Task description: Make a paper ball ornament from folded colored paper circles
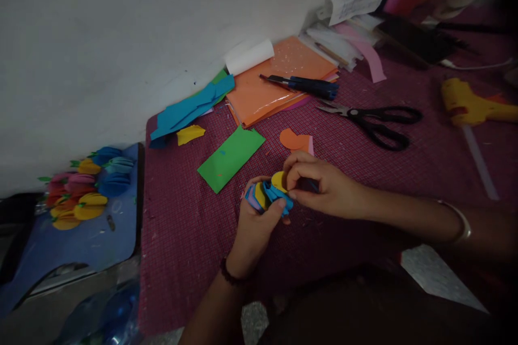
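Observation:
My left hand (256, 226) is closed around a bundle of coloured paper pieces (261, 195) in blue, yellow and lilac. Between the fingertips of my right hand (321, 183) is the edge of a yellow paper piece (279, 180), which touches the top of that bundle. Just beyond my right hand lie orange paper cutouts (292, 139) with rounded ends, a pink edge beside them. A green paper rectangle (231, 159) rests flat on the table, left of and beyond my hands. The lower part of the bundle is hidden by my left fingers.
Black-handled scissors (370, 118) and a yellow glue gun (465, 105) lie to the right. A dark blue cutter (307, 86) rests on orange sheets (259, 94). Blue strips (192, 105) lie along the wall. Finished-looking paper fruits (91, 206) sit on a blue board (113, 237) at left.

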The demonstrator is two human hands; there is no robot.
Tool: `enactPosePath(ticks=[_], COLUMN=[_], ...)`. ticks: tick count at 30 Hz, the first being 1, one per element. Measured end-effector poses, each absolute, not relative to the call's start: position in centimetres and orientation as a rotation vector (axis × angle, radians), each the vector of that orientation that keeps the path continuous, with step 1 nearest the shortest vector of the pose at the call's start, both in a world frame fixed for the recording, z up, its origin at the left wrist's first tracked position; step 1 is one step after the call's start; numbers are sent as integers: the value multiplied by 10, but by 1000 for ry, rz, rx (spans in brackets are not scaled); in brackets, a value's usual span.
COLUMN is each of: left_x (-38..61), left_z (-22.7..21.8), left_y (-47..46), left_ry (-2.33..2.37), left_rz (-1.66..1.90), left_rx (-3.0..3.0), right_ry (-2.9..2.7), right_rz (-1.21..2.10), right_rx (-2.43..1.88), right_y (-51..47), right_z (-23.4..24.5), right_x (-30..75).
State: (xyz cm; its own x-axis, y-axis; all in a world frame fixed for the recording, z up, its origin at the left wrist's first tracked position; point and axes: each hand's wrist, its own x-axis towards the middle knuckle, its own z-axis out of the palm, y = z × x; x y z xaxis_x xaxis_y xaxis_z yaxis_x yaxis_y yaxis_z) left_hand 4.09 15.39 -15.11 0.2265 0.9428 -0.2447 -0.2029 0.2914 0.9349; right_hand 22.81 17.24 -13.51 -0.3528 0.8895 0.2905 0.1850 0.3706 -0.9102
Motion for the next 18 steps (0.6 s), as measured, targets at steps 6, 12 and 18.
enactPosePath(ticks=[6,12,18], left_x=[40,41,45], left_z=[-153,-148,-136], left_y=[154,153,152], left_ry=[1063,1082,1175], left_rz=[967,988,1084], left_rx=[1015,1041,1196], right_ry=[-1750,-1829,-1876], right_rz=[1041,905,861], right_rx=[-945,-954,-896], right_y=[170,170,168], right_z=[-136,-135,-134], right_x=[228,228,229])
